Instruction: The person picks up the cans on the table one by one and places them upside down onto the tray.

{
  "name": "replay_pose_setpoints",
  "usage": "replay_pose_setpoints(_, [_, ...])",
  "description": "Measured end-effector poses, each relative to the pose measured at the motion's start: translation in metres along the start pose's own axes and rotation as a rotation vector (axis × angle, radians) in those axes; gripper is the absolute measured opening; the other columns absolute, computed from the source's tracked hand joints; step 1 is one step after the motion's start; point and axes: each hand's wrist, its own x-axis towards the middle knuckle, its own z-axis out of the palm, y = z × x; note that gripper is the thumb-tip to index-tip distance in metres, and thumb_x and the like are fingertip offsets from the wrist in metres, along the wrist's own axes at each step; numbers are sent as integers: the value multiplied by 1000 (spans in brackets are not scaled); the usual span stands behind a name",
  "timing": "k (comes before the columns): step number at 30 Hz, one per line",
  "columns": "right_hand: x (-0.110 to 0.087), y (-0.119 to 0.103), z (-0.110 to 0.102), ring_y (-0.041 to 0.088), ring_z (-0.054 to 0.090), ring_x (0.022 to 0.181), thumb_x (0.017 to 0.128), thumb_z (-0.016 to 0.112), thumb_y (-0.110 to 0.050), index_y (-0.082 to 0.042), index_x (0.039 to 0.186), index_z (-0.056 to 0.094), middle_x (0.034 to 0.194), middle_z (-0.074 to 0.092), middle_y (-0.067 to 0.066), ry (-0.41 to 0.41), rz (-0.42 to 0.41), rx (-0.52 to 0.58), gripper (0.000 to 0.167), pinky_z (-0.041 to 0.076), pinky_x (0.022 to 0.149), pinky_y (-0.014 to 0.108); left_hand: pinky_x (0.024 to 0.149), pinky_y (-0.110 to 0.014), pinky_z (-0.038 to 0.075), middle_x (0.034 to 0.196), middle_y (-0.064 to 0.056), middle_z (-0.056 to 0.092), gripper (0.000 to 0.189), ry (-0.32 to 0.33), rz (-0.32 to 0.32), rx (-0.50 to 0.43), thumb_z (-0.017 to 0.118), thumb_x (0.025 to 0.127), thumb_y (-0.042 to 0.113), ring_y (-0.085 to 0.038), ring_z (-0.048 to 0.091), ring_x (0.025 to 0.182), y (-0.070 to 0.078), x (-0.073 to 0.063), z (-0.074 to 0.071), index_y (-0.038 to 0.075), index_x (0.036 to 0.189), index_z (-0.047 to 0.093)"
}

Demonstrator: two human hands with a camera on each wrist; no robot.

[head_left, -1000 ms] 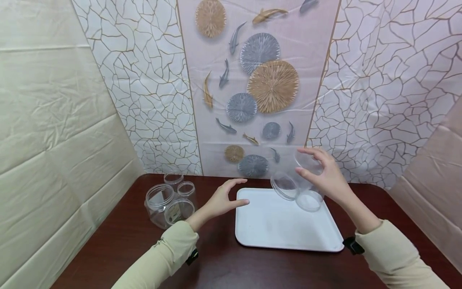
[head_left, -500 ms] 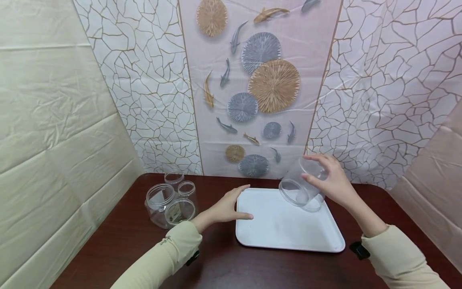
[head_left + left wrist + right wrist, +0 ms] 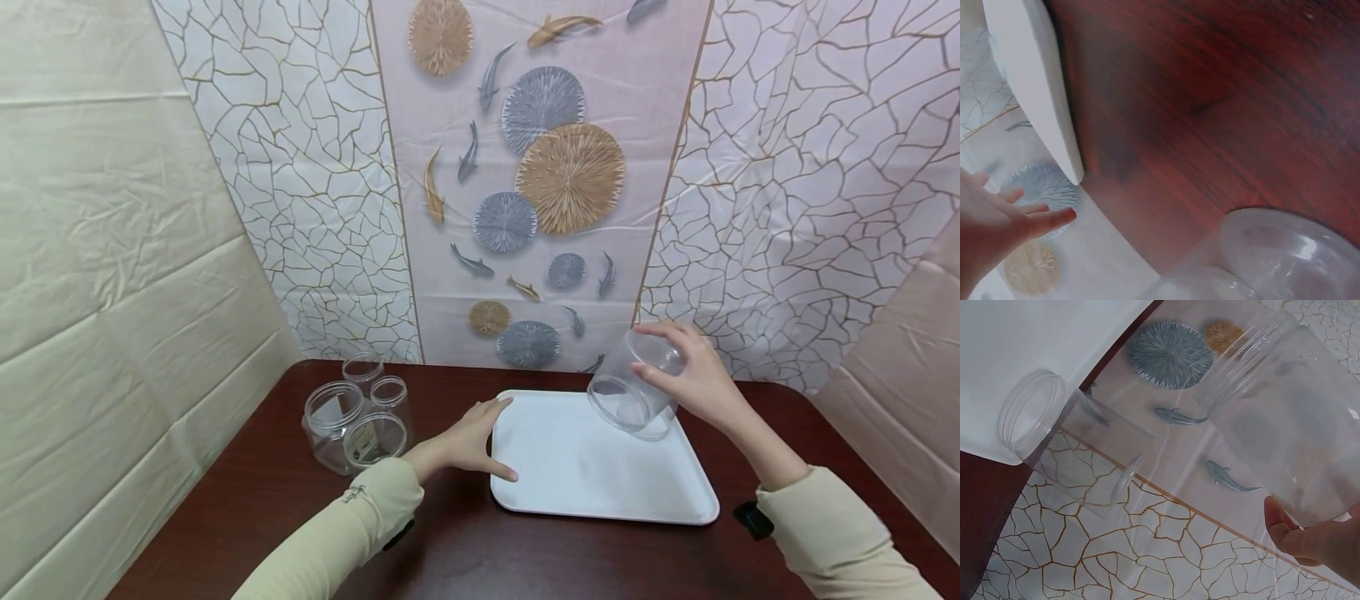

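Observation:
My right hand (image 3: 693, 375) grips a large clear plastic jar (image 3: 1279, 419) by its base end. The jar is tilted, its threaded mouth pointing down and to the left over the back right of the white tray (image 3: 570, 475). A second, narrower clear jar (image 3: 1097, 450) stands mouth down at that corner of the tray, partly overlapped by the held jar in the head view. My left hand (image 3: 468, 437) holds nothing; its thumb and fingers are spread wide at the tray's left edge. The left wrist view shows this hand (image 3: 997, 219) with fingers extended.
On the dark red-brown table (image 3: 255, 500), several clear open jars cluster at the left, among them a wide jar (image 3: 330, 425) and a front jar (image 3: 375, 442). A patterned cloth wall (image 3: 487, 275) rises behind the table. Cream cloth hangs at both sides.
My right hand has lowered the tilted jar slightly and shifted it right, closer to the standing jar. My left hand has come nearer along the tray's left edge, its fingers spreading wider.

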Motion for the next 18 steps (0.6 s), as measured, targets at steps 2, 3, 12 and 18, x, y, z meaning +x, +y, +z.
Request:
replay_pose_setpoints(2, [0,1,0,46,37,117,83,70,-25,-7,128,55,132,46,23,-2,1,-7,50,32,88,66,111,-60,21,155,-25,14,113,-15,-38,13,83,68,42,-45,14,142,0,-1,3,6,150,15])
replay_pose_setpoints(3, [0,2,0,46,37,117,83,70,-25,-7,128,55,132,46,23,-4,1,-9,50,33,87,66,110,-62,22,155,-25,11,114,-23,-57,18,83,67,43,-47,13,141,-1,-1,5,6,151,15])
replay_pose_setpoints(12, [0,7,2,48,35,120,84,69,-26,-6,128,54,134,46,22,-19,-1,-7,50,31,90,67,107,-66,22,158,-19,7,122,-117,-154,57,82,66,48,-47,9,142,-4,-3,14,7,152,5])
replay_pose_setpoints(18, [0,9,5,46,37,117,84,69,-25,-6,127,55,132,47,23,-31,-8,-21,50,33,87,66,105,-67,24,158,-17,10,120,-151,-202,72,83,66,47,-46,12,142,-5,-2,19,6,151,8])
